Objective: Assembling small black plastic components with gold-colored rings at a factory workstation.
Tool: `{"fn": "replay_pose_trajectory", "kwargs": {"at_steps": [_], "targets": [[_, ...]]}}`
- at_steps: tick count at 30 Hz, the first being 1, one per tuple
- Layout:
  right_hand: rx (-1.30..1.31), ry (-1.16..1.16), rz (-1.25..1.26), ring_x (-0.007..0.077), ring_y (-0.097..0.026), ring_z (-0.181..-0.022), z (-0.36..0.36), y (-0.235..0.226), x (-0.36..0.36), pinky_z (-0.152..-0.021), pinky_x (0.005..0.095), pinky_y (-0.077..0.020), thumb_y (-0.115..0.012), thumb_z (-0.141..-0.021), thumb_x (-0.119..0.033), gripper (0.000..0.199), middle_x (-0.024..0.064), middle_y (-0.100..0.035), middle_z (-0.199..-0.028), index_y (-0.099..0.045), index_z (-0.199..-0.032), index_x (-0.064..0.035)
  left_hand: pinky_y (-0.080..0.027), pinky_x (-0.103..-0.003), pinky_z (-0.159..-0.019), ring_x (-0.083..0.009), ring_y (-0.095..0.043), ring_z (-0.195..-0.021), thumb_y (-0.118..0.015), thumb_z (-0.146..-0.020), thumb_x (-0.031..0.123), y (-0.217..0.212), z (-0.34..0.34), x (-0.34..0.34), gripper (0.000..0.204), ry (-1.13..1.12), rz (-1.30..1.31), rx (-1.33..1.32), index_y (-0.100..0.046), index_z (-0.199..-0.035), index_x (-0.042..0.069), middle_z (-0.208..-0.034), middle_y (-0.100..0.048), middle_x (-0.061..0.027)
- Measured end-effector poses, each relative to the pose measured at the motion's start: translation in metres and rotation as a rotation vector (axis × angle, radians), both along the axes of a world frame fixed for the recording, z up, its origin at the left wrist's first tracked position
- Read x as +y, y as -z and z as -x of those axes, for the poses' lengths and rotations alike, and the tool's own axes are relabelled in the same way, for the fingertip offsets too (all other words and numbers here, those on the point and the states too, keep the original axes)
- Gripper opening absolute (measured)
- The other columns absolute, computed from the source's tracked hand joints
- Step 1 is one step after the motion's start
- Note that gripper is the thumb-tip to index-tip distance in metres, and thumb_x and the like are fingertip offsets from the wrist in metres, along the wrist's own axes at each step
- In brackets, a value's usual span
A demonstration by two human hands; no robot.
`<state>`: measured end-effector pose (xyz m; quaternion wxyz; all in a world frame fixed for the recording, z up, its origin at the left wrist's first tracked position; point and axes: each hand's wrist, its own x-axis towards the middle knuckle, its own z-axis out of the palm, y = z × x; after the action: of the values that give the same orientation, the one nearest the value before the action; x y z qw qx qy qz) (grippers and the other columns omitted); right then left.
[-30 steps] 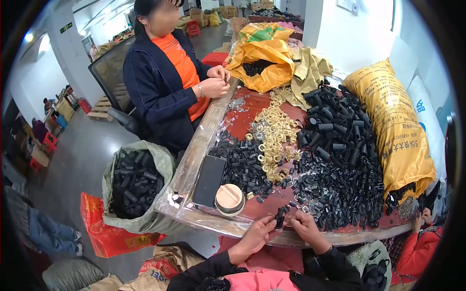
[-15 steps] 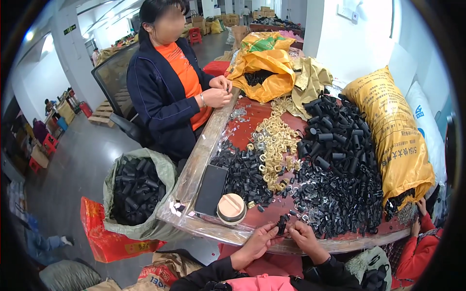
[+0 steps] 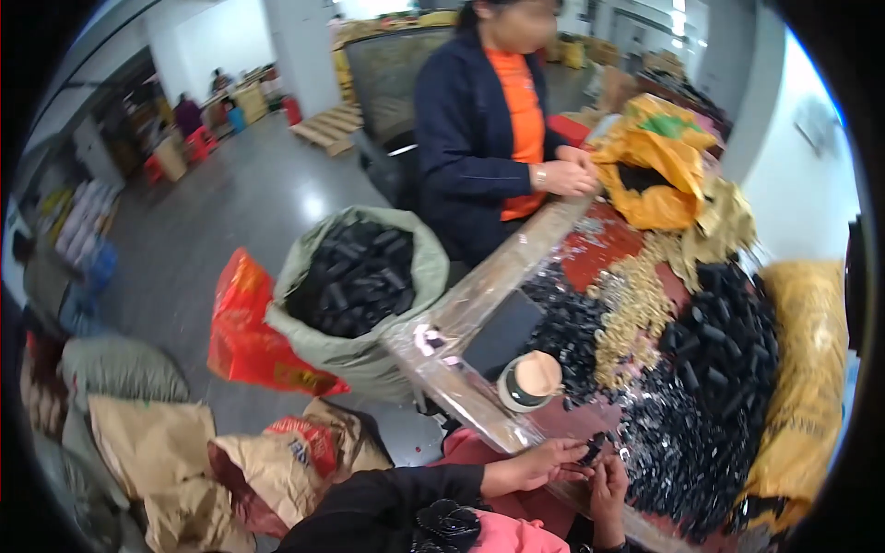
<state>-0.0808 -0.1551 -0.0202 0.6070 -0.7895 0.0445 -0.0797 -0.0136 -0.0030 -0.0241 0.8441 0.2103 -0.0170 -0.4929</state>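
Observation:
Just over the table's near edge, my left hand (image 3: 544, 464) pinches a small black plastic part (image 3: 595, 449) between thumb and fingers. Close against it is my right hand (image 3: 608, 490), its fingertips drawn together at the part's lower side; whatever sits between them is too small and blurred to name. Right of my hands spreads a heap of small black and clear pieces (image 3: 668, 442). Beyond that lie a strip of yellowish ring-like pieces (image 3: 636, 304) and a pile of black plastic tubes (image 3: 728, 359). A lidded cup (image 3: 527, 385) stands left of them, beside a dark flat phone-like slab (image 3: 502, 334).
The table's plastic-wrapped wooden rim (image 3: 466, 392) runs along my side. Left of it, a green woven sack (image 3: 429, 263) holds black tubes, with a red bag (image 3: 241, 323) beside it. A co-worker (image 3: 475, 138) works across the corner. Yellow sacks (image 3: 802, 369) line the right; paper sacks (image 3: 152, 442) lie at lower left.
The view has swung left, so the table now appears further right and more floor and sacks show. My hands stay together at the black part.

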Motion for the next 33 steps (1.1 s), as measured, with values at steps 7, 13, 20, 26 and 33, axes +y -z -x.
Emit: {"fn": "replay_pose_trajectory", "kwargs": {"at_steps": [7,13,20,26,33], "targets": [[0.031,0.022,0.043,0.0177,-0.045,-0.062,0.004,-0.033,0.010,-0.058,0.0278,-0.0394,-0.047,-0.085,-0.008,0.011,0.0074,-0.049,-0.070,-0.050,-0.078,0.0002,-0.048,-0.020,-0.064,-0.0086,-0.058,-0.077,-0.053,-0.084,0.025,0.009,0.007,-0.005,0.027,-0.075,-0.042,-0.032,-0.050,-0.105,0.008,-0.092,-0.058,0.0012],[0.089,-0.031,-0.014,0.0131,-0.040,-0.066,0.005,-0.038,0.011,-0.059,0.0260,-0.0376,-0.042,-0.088,-0.011,0.013,0.0029,-0.046,-0.073,-0.047,-0.081,-0.0011,-0.047,-0.018,-0.067,-0.0072,-0.057,-0.082,-0.051,-0.085,0.025,0.011,0.007,-0.001,0.032,-0.055,0.010,-0.084,-0.048,-0.111,0.006,-0.097,-0.056,0.0023],[0.126,0.026,-0.159,0.0126,-0.041,-0.068,-0.002,-0.048,0.025,-0.059,0.0249,-0.0373,-0.041,-0.089,-0.012,0.015,0.0021,-0.048,-0.077,-0.050,-0.089,-0.0002,-0.047,-0.018,-0.067,-0.0045,-0.054,-0.081,-0.053,-0.084,0.022,0.010,0.015,-0.004,0.026,-0.085,0.091,-0.158,-0.053,-0.106,0.008,-0.095,-0.056,0.0047],[0.046,-0.104,0.148,0.0141,-0.047,-0.079,0.006,-0.006,-0.011,-0.067,0.0240,-0.0401,-0.041,-0.089,-0.013,0.024,0.0067,-0.053,-0.093,-0.048,-0.108,-0.0004,-0.044,-0.018,-0.075,-0.0028,-0.050,-0.089,-0.053,-0.084,0.020,0.015,0.018,-0.007,0.035,-0.076,0.009,-0.226,-0.048,-0.115,0.006,-0.101,-0.054,0.0045],[0.146,0.017,0.002,0.0089,-0.041,-0.069,0.020,-0.014,-0.009,-0.058,0.0209,-0.0330,-0.045,-0.087,-0.011,0.013,0.0018,-0.046,-0.081,-0.048,-0.097,-0.0038,-0.044,-0.019,-0.077,-0.0040,-0.050,-0.088,-0.053,-0.084,0.018,0.012,0.025,-0.013,0.034,-0.004,0.014,-0.164,-0.048,-0.116,0.006,-0.101,-0.054,0.0045]]}}
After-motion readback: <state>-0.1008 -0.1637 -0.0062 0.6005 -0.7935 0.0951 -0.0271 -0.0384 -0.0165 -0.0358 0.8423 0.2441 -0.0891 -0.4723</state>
